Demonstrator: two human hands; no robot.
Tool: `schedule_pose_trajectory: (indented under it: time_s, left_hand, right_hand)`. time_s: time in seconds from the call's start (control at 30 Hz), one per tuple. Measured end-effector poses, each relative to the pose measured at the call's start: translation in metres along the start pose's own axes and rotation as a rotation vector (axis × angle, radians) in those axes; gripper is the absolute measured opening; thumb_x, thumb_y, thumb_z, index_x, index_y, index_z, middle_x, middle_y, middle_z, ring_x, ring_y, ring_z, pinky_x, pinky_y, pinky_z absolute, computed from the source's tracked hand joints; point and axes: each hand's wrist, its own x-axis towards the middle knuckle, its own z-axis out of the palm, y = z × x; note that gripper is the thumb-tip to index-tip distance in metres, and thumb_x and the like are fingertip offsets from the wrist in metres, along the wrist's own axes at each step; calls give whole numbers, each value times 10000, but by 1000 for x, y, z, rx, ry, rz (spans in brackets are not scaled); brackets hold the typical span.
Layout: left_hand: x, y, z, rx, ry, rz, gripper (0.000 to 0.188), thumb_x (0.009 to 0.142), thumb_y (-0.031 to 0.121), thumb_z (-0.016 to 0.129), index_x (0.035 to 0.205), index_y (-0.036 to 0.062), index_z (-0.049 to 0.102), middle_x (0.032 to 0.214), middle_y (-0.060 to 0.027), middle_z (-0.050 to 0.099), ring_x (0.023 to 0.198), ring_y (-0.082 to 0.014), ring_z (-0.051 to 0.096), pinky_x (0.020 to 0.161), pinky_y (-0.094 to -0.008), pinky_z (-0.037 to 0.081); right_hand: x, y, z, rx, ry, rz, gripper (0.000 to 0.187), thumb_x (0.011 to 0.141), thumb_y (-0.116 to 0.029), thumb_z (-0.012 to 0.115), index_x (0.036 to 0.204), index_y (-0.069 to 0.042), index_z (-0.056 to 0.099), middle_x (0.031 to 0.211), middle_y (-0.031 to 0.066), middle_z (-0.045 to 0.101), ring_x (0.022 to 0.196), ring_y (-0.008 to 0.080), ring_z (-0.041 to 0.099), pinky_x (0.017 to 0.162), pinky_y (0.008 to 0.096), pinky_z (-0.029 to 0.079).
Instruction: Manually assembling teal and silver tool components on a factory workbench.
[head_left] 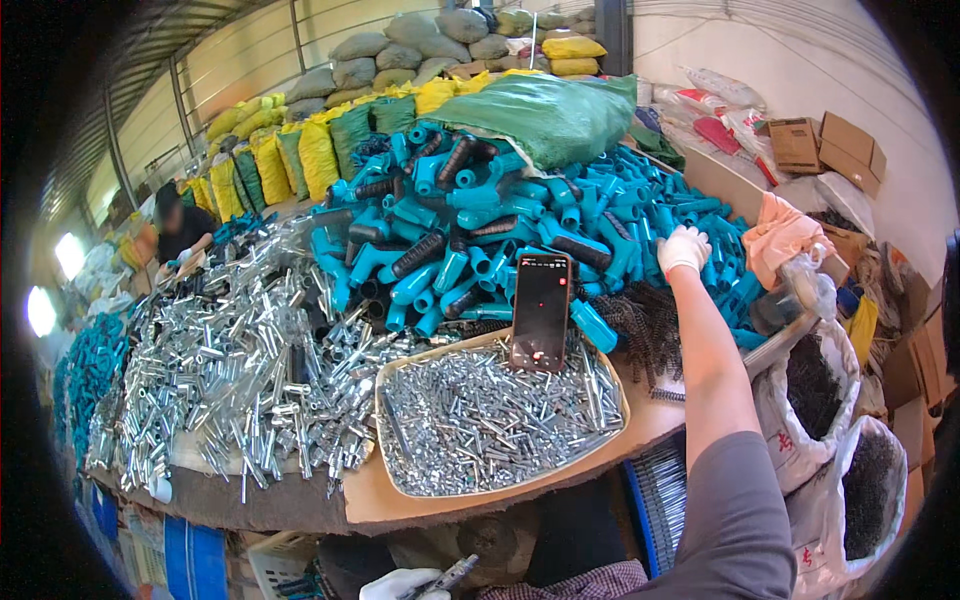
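My right hand (685,249), in a white glove, reaches out over the right side of a heap of teal plastic tool housings (420,285). Its fingers look apart and touch or hover just over the housings; nothing shows in them. Low at the front edge, my left hand (402,584), also gloved in white, is closed around a slim metal shaft-like part (452,574). That part points up and to the right, in front of my lap. Between the hands lies a shallow tray (628,412) of small silver pins, with a phone (540,312) propped upright at its far side.
Loose silver metal parts (240,370) cover the table's left side. Dark springs (650,325) lie under my right forearm. A green sack (540,120) tops the heap. Open sacks of black parts (815,385) stand at the right. Another person (182,225) works at the far left.
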Motion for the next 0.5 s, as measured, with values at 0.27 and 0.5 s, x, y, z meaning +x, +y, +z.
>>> schedule_pose_trajectory:
  time_s: [0.27, 0.5]
  left_hand:
    - [11, -1, -1, -5, -33, 89, 294, 831, 66, 767, 1108, -5, 698, 1023, -92, 723, 903, -161, 676, 848, -279, 527]
    - [13, -14, -10, -32, 91, 105, 307, 712, 96, 807, 988, -16, 730, 934, -130, 724, 813, -189, 693, 763, -304, 544]
  right_hand:
    - [0, 32, -43, 458, 184, -91, 393, 913, -330, 591, 1157, -26, 643, 1130, 227, 687, 1052, 345, 671, 914, 476, 518]
    - [-216, 31, -187, 922, -615, -880, 373, 845, -323, 711, 1035, -3, 693, 883, 170, 702, 817, 291, 688, 768, 362, 524]
